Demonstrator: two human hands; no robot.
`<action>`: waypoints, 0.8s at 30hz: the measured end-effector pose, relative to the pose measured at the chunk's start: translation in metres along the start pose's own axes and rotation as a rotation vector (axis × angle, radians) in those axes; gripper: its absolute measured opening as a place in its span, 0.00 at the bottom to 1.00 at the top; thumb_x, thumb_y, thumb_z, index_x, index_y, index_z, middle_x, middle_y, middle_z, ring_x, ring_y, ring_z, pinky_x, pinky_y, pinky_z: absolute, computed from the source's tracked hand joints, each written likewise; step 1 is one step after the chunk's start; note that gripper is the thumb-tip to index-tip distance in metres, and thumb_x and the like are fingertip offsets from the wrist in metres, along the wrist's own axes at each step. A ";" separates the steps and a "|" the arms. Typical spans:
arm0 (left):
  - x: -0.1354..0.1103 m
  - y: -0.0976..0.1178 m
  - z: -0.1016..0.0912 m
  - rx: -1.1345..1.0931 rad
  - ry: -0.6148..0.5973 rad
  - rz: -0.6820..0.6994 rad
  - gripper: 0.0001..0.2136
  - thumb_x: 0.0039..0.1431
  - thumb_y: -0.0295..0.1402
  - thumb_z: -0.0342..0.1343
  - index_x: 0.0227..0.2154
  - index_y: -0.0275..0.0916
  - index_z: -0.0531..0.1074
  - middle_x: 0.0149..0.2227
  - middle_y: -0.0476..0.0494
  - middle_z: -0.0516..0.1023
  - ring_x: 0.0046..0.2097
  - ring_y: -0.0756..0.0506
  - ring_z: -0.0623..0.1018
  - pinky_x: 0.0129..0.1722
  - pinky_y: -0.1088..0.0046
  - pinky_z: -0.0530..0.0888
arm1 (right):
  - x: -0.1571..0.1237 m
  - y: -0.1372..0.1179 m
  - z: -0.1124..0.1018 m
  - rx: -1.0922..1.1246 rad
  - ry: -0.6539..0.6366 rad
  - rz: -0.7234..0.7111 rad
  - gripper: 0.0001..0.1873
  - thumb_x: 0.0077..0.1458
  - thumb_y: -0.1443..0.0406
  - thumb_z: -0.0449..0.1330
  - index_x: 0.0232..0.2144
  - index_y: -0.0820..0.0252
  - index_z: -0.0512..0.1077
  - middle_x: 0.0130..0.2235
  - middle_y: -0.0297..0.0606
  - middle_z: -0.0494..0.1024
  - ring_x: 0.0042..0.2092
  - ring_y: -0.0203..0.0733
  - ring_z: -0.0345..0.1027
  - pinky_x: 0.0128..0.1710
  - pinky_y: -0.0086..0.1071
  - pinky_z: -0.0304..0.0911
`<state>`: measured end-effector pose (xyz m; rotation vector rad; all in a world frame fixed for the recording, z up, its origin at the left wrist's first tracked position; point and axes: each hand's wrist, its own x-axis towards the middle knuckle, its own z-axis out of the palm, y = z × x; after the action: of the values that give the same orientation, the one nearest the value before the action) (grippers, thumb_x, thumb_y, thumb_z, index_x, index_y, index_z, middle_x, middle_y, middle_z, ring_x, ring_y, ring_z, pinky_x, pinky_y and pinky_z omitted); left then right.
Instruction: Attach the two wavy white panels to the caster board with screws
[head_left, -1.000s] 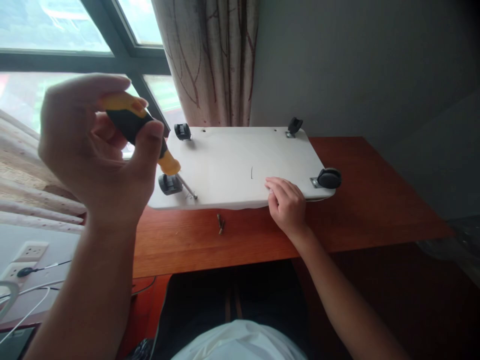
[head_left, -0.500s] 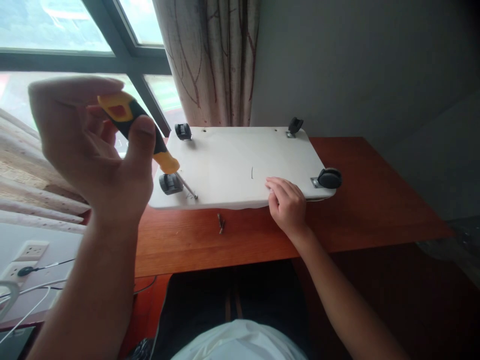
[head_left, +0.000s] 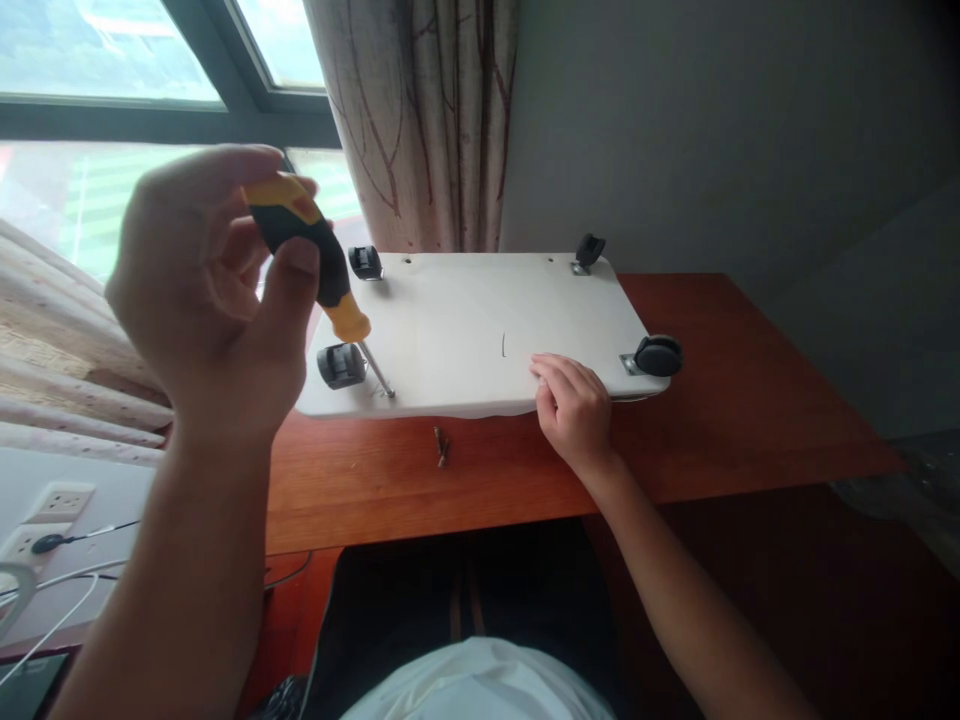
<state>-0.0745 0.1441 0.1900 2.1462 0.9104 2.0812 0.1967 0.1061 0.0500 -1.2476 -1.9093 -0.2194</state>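
My left hand (head_left: 214, 290) is closed round the black and yellow handle of a screwdriver (head_left: 319, 265). Its metal tip meets the white board (head_left: 465, 330) near the front left corner, beside a black caster (head_left: 341, 365). My right hand (head_left: 574, 405) rests on the board's near edge with fingers curled, pressing down on it. The board lies on a red-brown wooden table (head_left: 720, 420). Other casters sit at the far left corner (head_left: 365, 262), the far right corner (head_left: 589, 250) and the near right corner (head_left: 658, 356).
A couple of loose screws (head_left: 441, 446) lie on the table just before the board. A curtain (head_left: 420, 120) and a window (head_left: 112, 60) stand behind. Wall sockets (head_left: 56, 500) and white cables (head_left: 52, 600) are at lower left.
My left hand has shifted right and the screwdriver handle now stands more upright, its tip staying at the same spot. The right hand has not moved.
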 end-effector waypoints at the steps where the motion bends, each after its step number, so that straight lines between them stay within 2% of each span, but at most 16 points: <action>1: -0.001 0.001 0.002 -0.010 -0.007 -0.004 0.18 0.56 0.45 0.65 0.48 0.48 0.75 0.41 0.45 0.76 0.45 0.40 0.80 0.41 0.56 0.79 | 0.000 0.000 0.000 0.002 0.002 -0.002 0.16 0.61 0.73 0.50 0.43 0.59 0.76 0.47 0.41 0.82 0.51 0.44 0.75 0.51 0.39 0.69; 4: -0.002 -0.003 0.002 0.005 0.006 0.070 0.26 0.49 0.50 0.69 0.49 0.45 0.72 0.40 0.46 0.71 0.41 0.44 0.79 0.39 0.58 0.77 | 0.000 0.000 0.000 0.000 0.001 0.000 0.16 0.61 0.73 0.50 0.43 0.59 0.76 0.48 0.41 0.81 0.51 0.44 0.75 0.51 0.39 0.69; 7: -0.002 -0.011 -0.004 0.074 0.050 0.062 0.32 0.37 0.46 0.75 0.47 0.42 0.74 0.41 0.46 0.71 0.40 0.45 0.77 0.38 0.62 0.77 | 0.000 0.000 0.000 0.002 -0.002 0.000 0.16 0.60 0.73 0.51 0.43 0.59 0.76 0.48 0.41 0.81 0.52 0.44 0.75 0.51 0.39 0.69; 9: -0.002 -0.011 -0.006 0.086 0.067 0.020 0.29 0.40 0.45 0.74 0.46 0.43 0.76 0.41 0.45 0.72 0.40 0.46 0.76 0.37 0.63 0.77 | 0.000 0.000 0.000 0.002 0.001 -0.003 0.16 0.60 0.73 0.51 0.43 0.59 0.76 0.48 0.41 0.81 0.51 0.44 0.75 0.51 0.39 0.69; 11: -0.003 -0.009 -0.004 0.059 0.058 0.008 0.25 0.47 0.46 0.70 0.47 0.43 0.76 0.40 0.44 0.73 0.38 0.45 0.76 0.38 0.61 0.76 | 0.000 0.000 0.000 -0.001 0.004 -0.005 0.16 0.60 0.73 0.51 0.43 0.59 0.76 0.48 0.40 0.81 0.51 0.44 0.75 0.51 0.39 0.69; 15: -0.006 -0.013 0.001 -0.056 0.084 0.060 0.21 0.56 0.49 0.62 0.50 0.47 0.72 0.42 0.45 0.73 0.37 0.45 0.77 0.32 0.62 0.75 | 0.000 0.000 0.000 0.000 0.005 0.000 0.16 0.60 0.73 0.51 0.43 0.59 0.76 0.48 0.40 0.81 0.51 0.44 0.75 0.52 0.39 0.68; 16: -0.006 -0.017 0.001 -0.064 0.101 0.105 0.23 0.55 0.50 0.62 0.50 0.47 0.72 0.43 0.45 0.72 0.38 0.46 0.77 0.32 0.63 0.75 | 0.000 0.000 0.000 0.001 0.007 -0.001 0.16 0.60 0.74 0.51 0.43 0.59 0.76 0.48 0.40 0.81 0.51 0.44 0.75 0.52 0.39 0.68; 18: -0.005 -0.026 -0.002 -0.022 0.120 0.192 0.30 0.46 0.54 0.67 0.50 0.45 0.73 0.44 0.45 0.70 0.39 0.46 0.76 0.34 0.62 0.76 | 0.000 0.000 -0.001 0.001 0.013 -0.005 0.16 0.60 0.74 0.51 0.43 0.60 0.76 0.48 0.40 0.81 0.51 0.43 0.75 0.52 0.38 0.68; 20: -0.004 -0.029 -0.006 0.033 0.116 0.190 0.35 0.38 0.55 0.71 0.48 0.42 0.75 0.41 0.45 0.69 0.37 0.47 0.76 0.38 0.59 0.78 | 0.000 -0.001 -0.001 0.000 0.017 -0.012 0.15 0.59 0.74 0.52 0.43 0.60 0.76 0.48 0.39 0.82 0.51 0.43 0.75 0.52 0.38 0.68; 21: -0.003 -0.028 -0.008 0.048 0.101 0.164 0.34 0.38 0.54 0.72 0.48 0.41 0.75 0.39 0.46 0.69 0.36 0.47 0.76 0.39 0.58 0.78 | 0.000 -0.001 -0.001 -0.001 0.018 -0.014 0.15 0.59 0.74 0.52 0.43 0.60 0.76 0.47 0.39 0.82 0.51 0.43 0.75 0.52 0.38 0.68; 24: -0.004 -0.016 -0.006 0.020 0.048 0.011 0.27 0.48 0.51 0.68 0.49 0.45 0.74 0.38 0.47 0.70 0.38 0.45 0.78 0.37 0.56 0.80 | 0.001 -0.001 -0.001 -0.006 0.021 -0.012 0.15 0.60 0.74 0.51 0.42 0.60 0.76 0.47 0.39 0.82 0.51 0.43 0.75 0.52 0.37 0.68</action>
<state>-0.0864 0.1530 0.1803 2.1241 0.9309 2.1467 0.1961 0.1053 0.0520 -1.2335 -1.9001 -0.2440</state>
